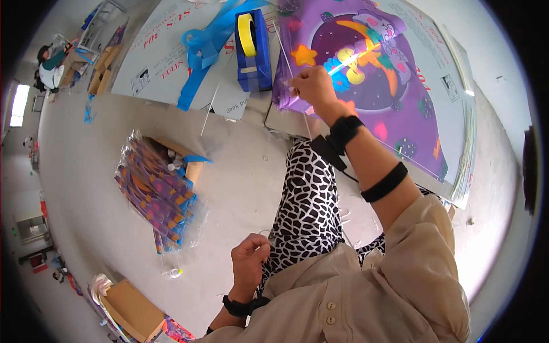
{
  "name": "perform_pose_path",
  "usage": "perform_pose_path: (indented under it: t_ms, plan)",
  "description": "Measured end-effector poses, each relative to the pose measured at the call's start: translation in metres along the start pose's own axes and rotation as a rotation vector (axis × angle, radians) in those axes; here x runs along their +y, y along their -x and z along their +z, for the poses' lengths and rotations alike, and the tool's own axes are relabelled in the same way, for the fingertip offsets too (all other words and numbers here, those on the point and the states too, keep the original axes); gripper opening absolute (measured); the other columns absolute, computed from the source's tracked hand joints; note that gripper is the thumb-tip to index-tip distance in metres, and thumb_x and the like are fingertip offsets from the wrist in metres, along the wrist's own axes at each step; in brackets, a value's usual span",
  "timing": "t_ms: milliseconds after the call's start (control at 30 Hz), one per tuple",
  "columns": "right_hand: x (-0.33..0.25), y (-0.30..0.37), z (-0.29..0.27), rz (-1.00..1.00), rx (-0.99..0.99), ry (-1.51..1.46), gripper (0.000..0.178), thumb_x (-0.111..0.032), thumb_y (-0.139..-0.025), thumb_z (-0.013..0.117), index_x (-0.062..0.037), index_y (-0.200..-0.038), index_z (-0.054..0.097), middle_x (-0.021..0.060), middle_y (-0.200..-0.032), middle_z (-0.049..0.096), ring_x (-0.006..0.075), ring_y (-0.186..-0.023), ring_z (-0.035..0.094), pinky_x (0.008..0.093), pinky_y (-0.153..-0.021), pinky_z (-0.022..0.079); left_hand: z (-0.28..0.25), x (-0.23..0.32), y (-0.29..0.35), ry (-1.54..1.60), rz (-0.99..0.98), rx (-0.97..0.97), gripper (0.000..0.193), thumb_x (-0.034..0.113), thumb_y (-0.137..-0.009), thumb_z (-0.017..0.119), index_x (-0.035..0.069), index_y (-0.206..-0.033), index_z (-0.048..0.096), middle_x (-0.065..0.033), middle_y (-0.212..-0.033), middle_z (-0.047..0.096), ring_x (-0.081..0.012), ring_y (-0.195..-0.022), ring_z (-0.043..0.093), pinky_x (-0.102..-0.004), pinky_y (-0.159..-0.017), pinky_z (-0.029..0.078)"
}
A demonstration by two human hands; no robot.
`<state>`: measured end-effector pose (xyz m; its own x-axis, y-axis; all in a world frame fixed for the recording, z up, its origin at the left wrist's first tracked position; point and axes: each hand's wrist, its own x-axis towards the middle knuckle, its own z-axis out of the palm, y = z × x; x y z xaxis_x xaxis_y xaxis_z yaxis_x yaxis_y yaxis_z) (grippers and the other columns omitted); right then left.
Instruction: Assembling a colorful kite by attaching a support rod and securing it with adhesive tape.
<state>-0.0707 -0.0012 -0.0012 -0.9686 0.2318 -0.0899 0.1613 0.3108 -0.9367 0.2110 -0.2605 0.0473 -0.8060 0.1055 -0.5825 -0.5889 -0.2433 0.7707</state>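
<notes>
Thin white rod [284,54] pinched by right hand [313,86] over glossy purple kite [394,97]; left hand [249,262] prob. curled shut.

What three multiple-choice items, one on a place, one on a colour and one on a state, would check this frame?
1. Where does the tape dispenser stand?
A. To the left of the purple kite sheet
B. On the cardboard box
C. In the person's lap

2. What colour is the roll of tape in the dispenser?
A. Red
B. Yellow
C. White

3. What is the right hand doing?
A. Lying flat and open
B. Pinching a thin white rod at the sheet's edge
C. Gripping the dispenser

Answers: 1 A, the blue dispenser sits just left of the sheet; 2 B, the roll shows yellow; 3 B, the fingers close on the rod, while the left hand rests by the patterned knee.
</notes>
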Motion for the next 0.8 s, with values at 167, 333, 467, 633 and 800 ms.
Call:
perform_pose_path:
  t_ms: [167, 333, 467, 633, 800]
  plan:
    - [0.001, -0.031, 0.005, -0.093, 0.218, 0.605, 0.017, -0.014, -0.074, 0.066, 0.0023, -0.069, 0.066, 0.0147, -0.068, 0.067, 0.0251, -0.061, 0.066, 0.0325, -0.062, 0.052, 0.002, 0.007, -0.001, -0.01, 0.07, -0.072, 0.004, -0.003, -0.079, 0.061, -0.003, -0.083, 0.061, -0.0065, -0.092, 0.057, -0.0108, -0.082, 0.049, -0.0224, -0.072, 0.04]
    - [-0.032, -0.019, 0.022, -0.016, 0.136, 0.071, 0.017, -0.014, -0.076, 0.069, 0.002, -0.072, 0.065, 0.01, -0.068, 0.064, 0.0168, -0.059, 0.06, 0.0277, -0.054, 0.045, 0.002, 0.017, 0.003, 0.036, 0.084, -0.158, 0.002, -0.003, -0.08, 0.06, -0.002, -0.082, 0.061, -0.0079, -0.092, 0.057, -0.0126, -0.085, 0.05, -0.0247, -0.076, 0.04]
    - [-0.062, -0.003, 0.041, 0.32, -0.134, -0.529, 0.011, -0.009, -0.08, 0.067, -0.0002, -0.074, 0.065, 0.0013, -0.064, 0.054, 0.0131, -0.055, 0.048, 0.0235, -0.049, 0.036, 0.006, 0.021, 0.003, 0.028, 0.128, -0.184, 0.002, -0.004, -0.079, 0.059, -0.002, -0.08, 0.06, -0.0084, -0.092, 0.057, -0.0133, -0.084, 0.051, -0.0259, -0.076, 0.04]
    - [-0.06, 0.01, 0.05, 0.342, -0.032, -0.713, 0.006, -0.006, -0.077, 0.068, -0.0021, -0.076, 0.064, 0.0003, -0.065, 0.05, 0.0114, -0.054, 0.043, 0.0248, -0.053, 0.035, -0.007, 0.015, 0.006, 0.032, 0.129, -0.119, 0.004, -0.005, -0.076, 0.058, -0.002, -0.075, 0.059, -0.0087, -0.092, 0.057, -0.0131, -0.083, 0.051, -0.0251, -0.075, 0.04]
    - [-0.046, 0.029, 0.052, 0.364, -0.057, -0.785, 0.008, -0.008, -0.078, 0.069, -0.0027, -0.076, 0.063, 0.0004, -0.065, 0.05, 0.0111, -0.055, 0.044, 0.0271, -0.057, 0.037, -0.032, -0.005, 0.006, 0.015, 0.066, -0.02, 0.006, -0.004, -0.074, 0.055, -0.002, -0.069, 0.057, -0.0081, -0.089, 0.058, -0.0103, -0.076, 0.049, -0.0222, -0.07, 0.038]
